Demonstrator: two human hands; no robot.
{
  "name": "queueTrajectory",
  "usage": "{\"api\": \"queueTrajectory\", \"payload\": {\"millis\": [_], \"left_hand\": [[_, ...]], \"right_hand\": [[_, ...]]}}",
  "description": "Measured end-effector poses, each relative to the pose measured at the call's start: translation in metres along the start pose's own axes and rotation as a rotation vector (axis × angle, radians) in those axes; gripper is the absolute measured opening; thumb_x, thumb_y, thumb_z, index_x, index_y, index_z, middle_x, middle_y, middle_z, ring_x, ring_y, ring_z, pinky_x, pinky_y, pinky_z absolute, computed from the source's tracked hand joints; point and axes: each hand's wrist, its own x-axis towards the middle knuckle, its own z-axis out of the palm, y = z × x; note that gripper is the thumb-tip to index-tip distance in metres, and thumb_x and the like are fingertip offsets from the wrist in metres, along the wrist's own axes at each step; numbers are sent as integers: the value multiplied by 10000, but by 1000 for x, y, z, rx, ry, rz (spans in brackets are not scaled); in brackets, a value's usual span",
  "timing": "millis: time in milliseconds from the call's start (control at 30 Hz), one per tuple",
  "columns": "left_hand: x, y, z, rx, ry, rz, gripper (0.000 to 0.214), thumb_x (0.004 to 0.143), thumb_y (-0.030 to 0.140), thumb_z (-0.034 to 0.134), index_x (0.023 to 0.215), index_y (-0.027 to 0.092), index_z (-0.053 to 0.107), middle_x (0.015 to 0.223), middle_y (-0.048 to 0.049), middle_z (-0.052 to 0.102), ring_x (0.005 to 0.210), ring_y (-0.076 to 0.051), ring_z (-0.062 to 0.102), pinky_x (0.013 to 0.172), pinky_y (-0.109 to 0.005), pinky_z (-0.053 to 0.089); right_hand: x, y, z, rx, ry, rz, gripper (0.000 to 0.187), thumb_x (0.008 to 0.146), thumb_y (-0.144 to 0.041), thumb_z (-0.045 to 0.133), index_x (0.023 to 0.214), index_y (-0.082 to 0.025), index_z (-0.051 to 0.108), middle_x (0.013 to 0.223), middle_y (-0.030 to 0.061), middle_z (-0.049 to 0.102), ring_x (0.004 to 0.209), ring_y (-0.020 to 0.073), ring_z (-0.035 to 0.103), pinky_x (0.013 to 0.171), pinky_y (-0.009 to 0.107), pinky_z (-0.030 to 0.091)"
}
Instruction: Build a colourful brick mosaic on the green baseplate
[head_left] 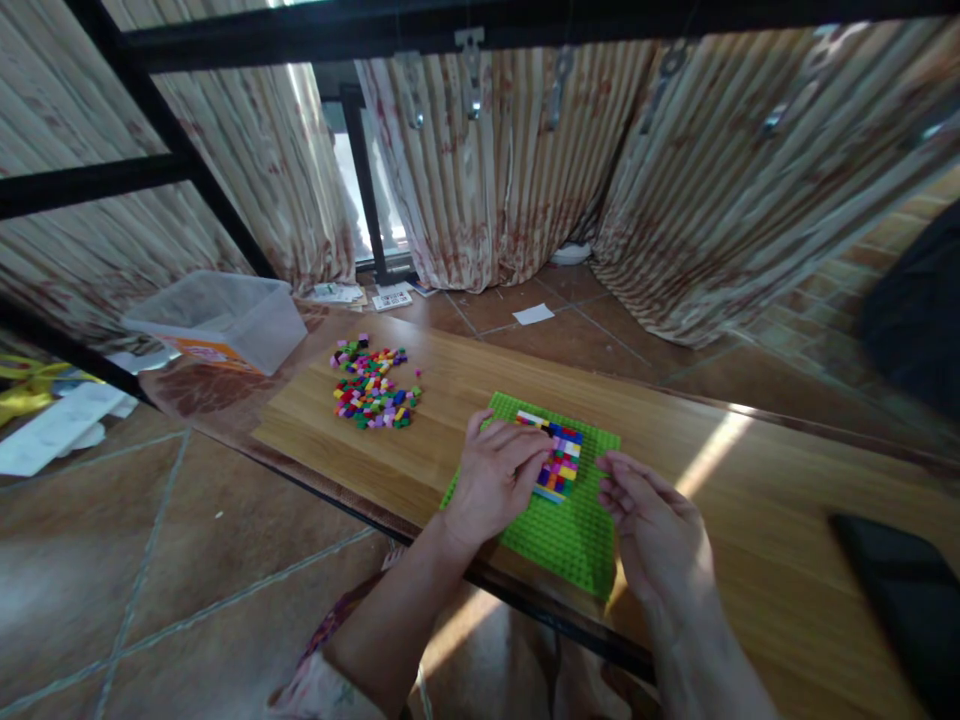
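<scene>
A green studded baseplate lies on the wooden board near its front edge. On it a patch of small multicoloured building bricks is set close together in white, blue, red, yellow and pink. My left hand reaches over the left part of this patch and hides some of it. Its thumb and forefinger are pinched together at the bricks; whatever lies between the fingertips is too small to tell. Just off the plate's right side, my right hand hovers with its fingertips pressed together, and what they hold, if anything, is hidden.
Loose coloured bricks are heaped on the board at the left. Beyond them stands a clear plastic bin with an orange label. A dark flat object rests at the right. Black metal bars cross overhead, before striped curtains.
</scene>
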Motion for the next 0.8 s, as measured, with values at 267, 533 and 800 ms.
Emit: {"api": "queueTrajectory", "payload": {"millis": [267,533,800], "left_hand": [[2,-2,3,48,28,-3,119,906,254,648,948,273,757,1064,-18,744,1014,-185,629,1028,-435,376],[7,6,7,-13,42,-131,98,855,210,699,888,277,762,1044,-6,743,995,-187,633,967,-420,431],[4,9,7,73,91,-156,79,830,227,710,763,265,727,1019,7,746,976,-195,624,1011,-459,382]], "right_hand": [[1,0,-2,-11,-14,0,374,487,-341,916,791,-174,777,774,22,754,594,62,611,534,139,503],[0,4,-1,-28,-37,5,380,485,-359,919,790,-180,780,774,21,756,596,61,608,538,140,501],[1,3,-1,-26,-36,3,368,489,-353,915,784,-182,778,775,17,755,598,59,606,542,140,498]]}}
